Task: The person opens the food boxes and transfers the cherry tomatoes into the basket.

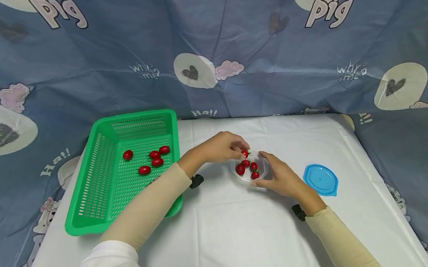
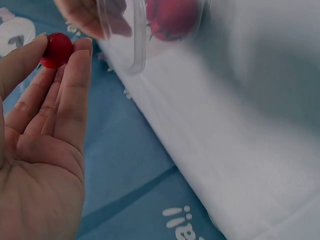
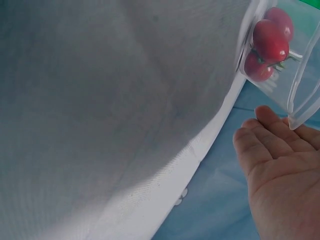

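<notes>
My left hand (image 1: 220,147) pinches a red cherry tomato (image 2: 57,50) between thumb and fingertips, over the far side of a clear plastic container (image 1: 248,178). Inside that container lie several more tomatoes (image 1: 240,169), some with green stems. My right hand (image 1: 282,178) holds the container from its right side, thumb at the near rim and fingers at the far rim. In the right wrist view, the container's wall and rim stand against the fingers (image 3: 270,135), with tomatoes (image 3: 270,41) showing through.
A green perforated basket (image 1: 175,140) stands on the left with several tomatoes (image 1: 157,162) in it, my left forearm reaching across its near corner. To the right of my right hand lies a blue lid (image 1: 320,180) on the white cloth (image 1: 229,240). A blue printed curtain (image 1: 255,89) hangs behind.
</notes>
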`<state>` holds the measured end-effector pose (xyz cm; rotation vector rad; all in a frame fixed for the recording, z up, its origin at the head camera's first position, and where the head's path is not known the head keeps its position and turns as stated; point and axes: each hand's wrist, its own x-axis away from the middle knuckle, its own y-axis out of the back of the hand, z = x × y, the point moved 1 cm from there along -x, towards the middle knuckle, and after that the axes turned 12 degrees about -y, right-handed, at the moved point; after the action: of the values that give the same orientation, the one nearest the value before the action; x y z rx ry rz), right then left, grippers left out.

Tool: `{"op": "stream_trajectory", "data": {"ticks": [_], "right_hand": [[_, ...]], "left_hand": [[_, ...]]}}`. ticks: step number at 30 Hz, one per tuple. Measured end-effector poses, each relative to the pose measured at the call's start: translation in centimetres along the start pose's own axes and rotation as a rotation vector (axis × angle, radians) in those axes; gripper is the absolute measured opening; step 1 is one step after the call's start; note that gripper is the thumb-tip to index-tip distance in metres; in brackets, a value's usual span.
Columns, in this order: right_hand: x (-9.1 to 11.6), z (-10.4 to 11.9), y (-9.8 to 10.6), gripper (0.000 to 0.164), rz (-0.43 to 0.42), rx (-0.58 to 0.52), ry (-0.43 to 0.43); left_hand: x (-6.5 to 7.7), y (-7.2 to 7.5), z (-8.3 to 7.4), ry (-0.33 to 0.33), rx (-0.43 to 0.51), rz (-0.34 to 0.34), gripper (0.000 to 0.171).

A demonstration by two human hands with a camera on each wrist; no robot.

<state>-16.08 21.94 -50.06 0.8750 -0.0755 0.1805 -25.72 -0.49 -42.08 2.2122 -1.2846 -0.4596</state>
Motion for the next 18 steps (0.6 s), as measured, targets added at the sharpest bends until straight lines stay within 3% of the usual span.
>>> {"op": "stream_trajectory", "data": {"ticks": [18], "right_hand": [[-0.1,0.1,-0.2,0.107,-0.006,0.027,-0.029]], "left_hand": [[4.9,4.1,-0.2,0.025,0.11,-0.216,0.027]]}}
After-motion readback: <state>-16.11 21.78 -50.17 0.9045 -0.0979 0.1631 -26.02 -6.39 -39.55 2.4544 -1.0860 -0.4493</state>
